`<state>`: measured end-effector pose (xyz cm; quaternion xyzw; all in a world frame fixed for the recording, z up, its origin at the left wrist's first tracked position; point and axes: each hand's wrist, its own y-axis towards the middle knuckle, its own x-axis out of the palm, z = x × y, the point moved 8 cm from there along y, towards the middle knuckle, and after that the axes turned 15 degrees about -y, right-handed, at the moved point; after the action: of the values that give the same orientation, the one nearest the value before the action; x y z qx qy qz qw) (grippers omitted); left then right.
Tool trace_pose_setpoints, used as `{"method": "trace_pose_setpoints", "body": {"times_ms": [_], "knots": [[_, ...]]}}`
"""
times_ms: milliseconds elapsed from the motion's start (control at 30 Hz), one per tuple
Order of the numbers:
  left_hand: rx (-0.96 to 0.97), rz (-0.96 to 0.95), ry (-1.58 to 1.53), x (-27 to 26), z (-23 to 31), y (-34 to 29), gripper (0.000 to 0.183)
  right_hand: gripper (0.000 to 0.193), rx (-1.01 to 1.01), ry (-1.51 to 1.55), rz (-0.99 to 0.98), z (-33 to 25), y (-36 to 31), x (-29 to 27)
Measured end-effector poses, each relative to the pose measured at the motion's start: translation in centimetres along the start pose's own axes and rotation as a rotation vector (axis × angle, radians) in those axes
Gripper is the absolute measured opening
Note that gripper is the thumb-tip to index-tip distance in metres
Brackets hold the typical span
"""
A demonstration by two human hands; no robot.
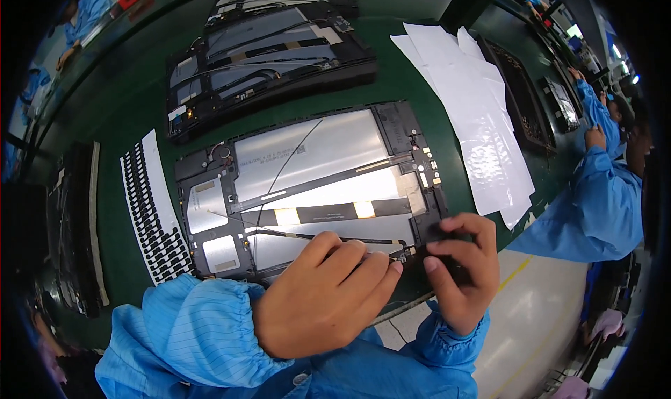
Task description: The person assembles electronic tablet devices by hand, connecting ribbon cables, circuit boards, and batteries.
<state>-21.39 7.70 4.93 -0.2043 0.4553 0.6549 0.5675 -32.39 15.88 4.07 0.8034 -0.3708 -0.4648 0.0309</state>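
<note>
An opened tablet housing lies in front of me, with silver battery packs, flat dark ribbon cables and thin black wires showing. My left hand rests over its near edge, fingers bent and close together near the lower right part. Whatever those fingertips grip, if anything, is hidden. At the near right corner of the housing is my right hand, its thumb and fingers curved and apart. Nothing shows between them. The right fingertips are beside the housing's right edge.
More opened housings are stacked behind. To the left lies a white sheet of black stickers, beside stacked dark panels. White sheets and a black tray lie right on the green mat. A co-worker's blue sleeve is at right.
</note>
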Motion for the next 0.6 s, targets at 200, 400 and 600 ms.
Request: {"method": "trace_pose_setpoints", "body": {"times_ms": [200, 400, 600], "knots": [[0.006, -0.013, -0.004, -0.1, 0.1, 0.0, 0.032, 0.028, 0.098, 0.203, -0.056, 1.2, 0.3, 1.4], [0.003, -0.025, 0.001, 0.0, 0.1, 0.1, 0.032, 0.028, 0.041, 0.246, -0.108, 1.7, 0.5, 1.4], [0.003, -0.04, 0.002, 0.2, -0.1, 0.1, 0.033, 0.023, 0.054, 0.209, -0.116, 1.8, 1.0, 1.7]]}}
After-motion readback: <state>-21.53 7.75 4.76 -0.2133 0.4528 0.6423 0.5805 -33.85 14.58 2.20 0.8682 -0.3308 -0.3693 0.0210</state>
